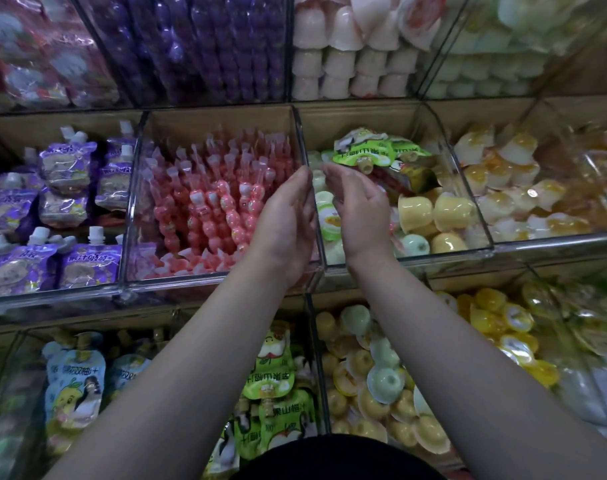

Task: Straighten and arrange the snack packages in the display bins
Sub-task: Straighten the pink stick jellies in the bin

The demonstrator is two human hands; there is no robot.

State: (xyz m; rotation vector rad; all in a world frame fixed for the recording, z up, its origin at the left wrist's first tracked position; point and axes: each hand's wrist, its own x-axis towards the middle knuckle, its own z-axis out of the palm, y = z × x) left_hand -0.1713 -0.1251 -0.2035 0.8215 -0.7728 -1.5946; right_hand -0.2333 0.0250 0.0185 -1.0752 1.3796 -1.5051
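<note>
On the middle shelf row four bins stand side by side. From the left they are the clear plastic bin of purple spouted pouches [52, 294], the clear plastic bin of pink beaded jelly sticks [132, 216], the clear plastic bin of yellow and green jelly cups [433, 254] and the clear plastic bin of orange-filled jelly cups [558, 237]. A green spouted pouch [374, 150] lies on the cups at the back of the third bin. The left hand [288, 220] is over the right side of the stick bin. The right hand [357, 209] is just across the dividing wall, fingertips beside that pouch.

Left hand [288, 220], right hand [359, 209]: palms inward.
</note>
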